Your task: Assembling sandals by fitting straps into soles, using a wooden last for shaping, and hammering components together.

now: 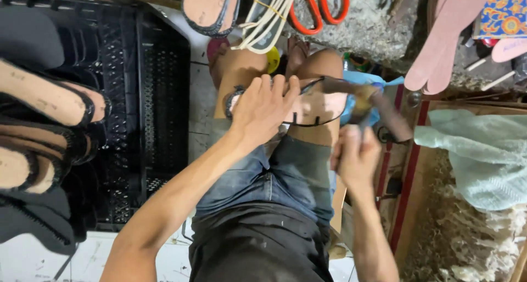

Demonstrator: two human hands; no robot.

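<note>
Tan sandal sole is lying across the person's knees, and the left hand is pressing down on it with fingers clamped over its edge. At three o'clock, the right hand is closing around a blurred tool handle. Black crate is sitting at nine o'clock, stacked soles beside it; orange scissors are lying at twelve o'clock.

Upper left: black plastic crate
Left edge: stacked sandals
Top centre: orange-handled scissors
Upper right: pink sole cut-outs
Right: pale green cloth
</note>
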